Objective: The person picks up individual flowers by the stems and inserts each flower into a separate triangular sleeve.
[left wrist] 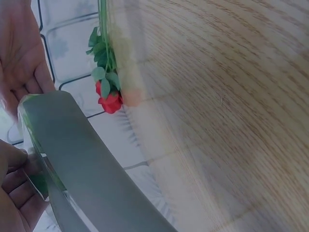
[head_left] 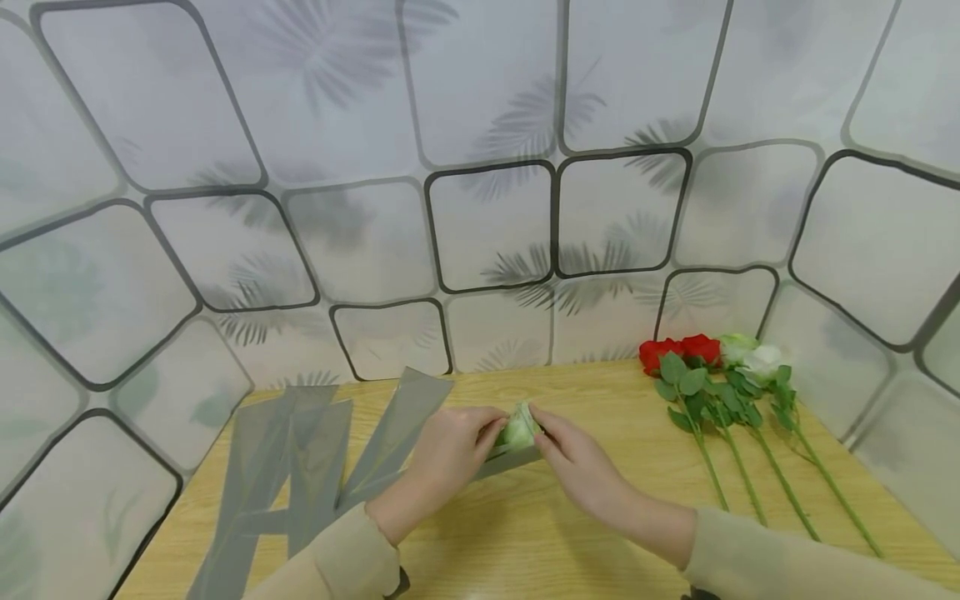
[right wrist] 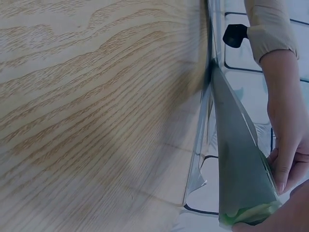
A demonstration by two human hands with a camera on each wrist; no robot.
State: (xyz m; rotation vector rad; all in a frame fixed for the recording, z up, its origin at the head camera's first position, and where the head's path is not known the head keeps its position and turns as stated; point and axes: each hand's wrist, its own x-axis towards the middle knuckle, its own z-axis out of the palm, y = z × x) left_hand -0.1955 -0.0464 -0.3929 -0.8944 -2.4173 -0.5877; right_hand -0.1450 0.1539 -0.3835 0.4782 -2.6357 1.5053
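A pale green-white rose [head_left: 519, 425] sits in the mouth of a grey translucent flower sleeve [left wrist: 91, 154] between my hands, a little above the table. My left hand [head_left: 450, 442] pinches the sleeve's edge on the left of the bloom, with thumb and forefinger close together. On the other side my right hand [head_left: 588, 475] pinches the rim between thumb and fingers. Seen from the right wrist, the sleeve narrows away from the bloom toward the left forearm. The flower's stem is hidden inside the sleeve.
Several flat grey sleeves [head_left: 318, 467] lie overlapping on the left of the wooden table [head_left: 615, 567]. At the right lie red roses [head_left: 701, 348] and white roses [head_left: 763, 363], stems toward me. A patterned wall [head_left: 495, 333] stands behind the table.
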